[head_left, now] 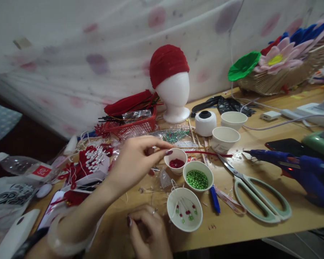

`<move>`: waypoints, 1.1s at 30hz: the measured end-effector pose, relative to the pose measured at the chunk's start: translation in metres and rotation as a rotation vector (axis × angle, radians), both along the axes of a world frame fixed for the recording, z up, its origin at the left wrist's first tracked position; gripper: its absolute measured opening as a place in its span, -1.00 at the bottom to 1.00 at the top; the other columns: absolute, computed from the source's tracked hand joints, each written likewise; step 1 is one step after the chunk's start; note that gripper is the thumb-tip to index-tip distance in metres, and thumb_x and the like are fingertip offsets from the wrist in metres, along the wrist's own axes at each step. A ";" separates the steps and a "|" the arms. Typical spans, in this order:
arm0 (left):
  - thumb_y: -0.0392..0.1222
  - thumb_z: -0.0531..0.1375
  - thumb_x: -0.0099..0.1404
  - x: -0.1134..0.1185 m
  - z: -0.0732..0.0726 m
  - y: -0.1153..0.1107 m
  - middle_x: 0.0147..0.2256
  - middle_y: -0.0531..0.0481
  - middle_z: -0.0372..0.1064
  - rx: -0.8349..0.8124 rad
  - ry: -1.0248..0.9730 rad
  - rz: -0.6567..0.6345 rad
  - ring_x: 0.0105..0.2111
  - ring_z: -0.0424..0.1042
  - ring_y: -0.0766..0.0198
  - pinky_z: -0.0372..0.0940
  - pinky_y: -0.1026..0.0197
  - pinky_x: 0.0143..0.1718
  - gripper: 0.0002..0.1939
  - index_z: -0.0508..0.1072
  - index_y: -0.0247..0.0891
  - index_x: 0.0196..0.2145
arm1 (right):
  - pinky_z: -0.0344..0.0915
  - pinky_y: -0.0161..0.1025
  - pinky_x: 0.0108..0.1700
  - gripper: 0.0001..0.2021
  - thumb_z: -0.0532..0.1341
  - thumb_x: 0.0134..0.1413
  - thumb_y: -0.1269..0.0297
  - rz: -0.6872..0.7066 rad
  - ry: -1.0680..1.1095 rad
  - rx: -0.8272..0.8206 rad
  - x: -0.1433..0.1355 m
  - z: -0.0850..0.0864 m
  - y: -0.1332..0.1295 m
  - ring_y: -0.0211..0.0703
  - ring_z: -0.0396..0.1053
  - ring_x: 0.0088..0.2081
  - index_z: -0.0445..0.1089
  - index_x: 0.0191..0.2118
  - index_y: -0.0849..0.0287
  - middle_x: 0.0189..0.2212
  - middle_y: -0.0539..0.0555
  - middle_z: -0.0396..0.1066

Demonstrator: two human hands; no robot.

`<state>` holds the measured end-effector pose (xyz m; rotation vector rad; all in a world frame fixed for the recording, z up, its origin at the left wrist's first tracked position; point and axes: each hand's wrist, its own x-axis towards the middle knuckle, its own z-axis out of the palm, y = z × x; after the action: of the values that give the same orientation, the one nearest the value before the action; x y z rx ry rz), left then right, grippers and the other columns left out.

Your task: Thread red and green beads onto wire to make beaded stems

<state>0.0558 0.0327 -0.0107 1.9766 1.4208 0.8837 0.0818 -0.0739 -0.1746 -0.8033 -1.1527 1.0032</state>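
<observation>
My left hand (140,158) reaches over the cup of red beads (176,163), thumb and forefinger drawn nearly together at its rim. A thin gold strip (191,147) starts beside the forefinger; whether the fingers grip it I cannot tell. Behind the cup lies a red pipe cleaner (210,154). My right hand (151,230), slightly blurred, is curled low at the table's near edge, its grip hidden. Close to it stands a cup (185,225) containing several wired red and green bead pieces (189,212). A cup of green beads (197,180) sits between the other two.
Scissors (256,194) lie at the right near a blue glue gun (294,163) and a blue pen (214,199). Behind are two white cups (225,139), a foam head (175,90) in a red cap and a red basket (140,126). Left is a plastic bottle (27,167).
</observation>
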 end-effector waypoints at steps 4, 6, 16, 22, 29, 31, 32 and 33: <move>-0.19 0.42 0.05 -0.021 -0.013 -0.053 -0.52 0.06 0.52 0.028 -0.319 0.331 -0.61 0.33 0.39 0.13 0.40 -0.67 -0.89 0.65 -0.12 -0.39 | 0.31 -0.28 -0.30 -0.83 0.15 0.10 0.51 0.110 -0.063 0.001 0.011 0.005 0.000 -0.19 0.45 -0.35 0.44 -0.38 0.14 -0.42 0.03 0.49; -0.17 0.46 -0.01 -0.032 -0.024 -0.069 -0.53 0.07 0.51 0.002 -0.416 0.435 -0.60 0.36 0.39 0.16 0.43 -0.67 -0.87 0.63 -0.11 -0.43 | 0.33 -0.26 -0.28 -0.83 0.14 0.13 0.51 0.127 -0.087 0.000 0.015 0.007 0.000 -0.17 0.45 -0.32 0.44 -0.35 0.14 -0.39 0.04 0.49; -0.09 0.53 -0.15 -0.059 -0.067 -0.080 -0.51 0.07 0.49 -0.338 -1.037 0.511 -0.56 0.37 0.48 0.30 0.48 -0.51 -0.72 0.60 -0.25 -0.51 | 0.37 -0.29 -0.21 -0.78 0.14 0.20 0.54 0.100 -0.027 0.028 0.024 0.011 -0.003 -0.19 0.44 -0.23 0.43 -0.20 0.08 -0.28 0.05 0.45; -0.10 0.52 -0.09 -0.067 -0.103 -0.095 -0.47 0.06 0.44 -0.703 -1.280 0.517 -0.48 0.38 0.45 0.33 0.43 -0.41 -0.72 0.59 -0.30 -0.49 | 0.38 -0.29 -0.17 -0.70 0.17 0.16 0.58 0.147 -0.058 -0.001 0.026 0.017 -0.003 -0.21 0.43 -0.21 0.49 -0.16 0.02 -0.29 0.00 0.47; -0.14 0.51 -0.05 -0.069 -0.118 -0.093 -0.45 0.06 0.45 -0.834 -1.377 0.434 -0.44 0.41 0.46 0.35 0.45 -0.33 -0.77 0.60 -0.30 -0.49 | 0.40 -0.28 -0.21 -0.71 0.20 0.19 0.55 0.135 -0.133 -0.125 0.027 0.019 0.000 -0.23 0.43 -0.25 0.52 -0.12 -0.01 -0.30 -0.02 0.48; -0.16 0.51 -0.05 -0.069 -0.119 -0.093 -0.44 0.06 0.45 -0.838 -1.389 0.438 -0.43 0.41 0.46 0.35 0.45 -0.31 -0.78 0.60 -0.30 -0.49 | 0.41 -0.27 -0.22 -0.73 0.21 0.20 0.53 0.133 -0.142 -0.146 0.028 0.019 0.001 -0.22 0.44 -0.25 0.52 -0.13 0.01 -0.29 0.00 0.48; -0.17 0.51 -0.06 -0.069 -0.120 -0.094 -0.43 0.06 0.45 -0.833 -1.389 0.443 -0.42 0.42 0.46 0.35 0.45 -0.30 -0.78 0.60 -0.30 -0.49 | 0.41 -0.27 -0.22 -0.75 0.21 0.20 0.52 0.133 -0.143 -0.154 0.028 0.019 0.001 -0.21 0.44 -0.24 0.52 -0.14 0.02 -0.29 0.00 0.49; -0.17 0.52 -0.07 -0.069 -0.120 -0.094 -0.42 0.06 0.46 -0.825 -1.386 0.449 -0.41 0.42 0.46 0.35 0.45 -0.29 -0.77 0.60 -0.31 -0.49 | 0.41 -0.27 -0.21 -0.76 0.22 0.20 0.52 0.137 -0.142 -0.161 0.028 0.020 0.002 -0.21 0.44 -0.23 0.52 -0.16 0.03 -0.29 0.00 0.49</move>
<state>-0.0127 -0.0614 -0.1303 0.1881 1.0036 1.1815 0.1097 -0.0720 -0.1549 -0.9458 -1.2729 1.1786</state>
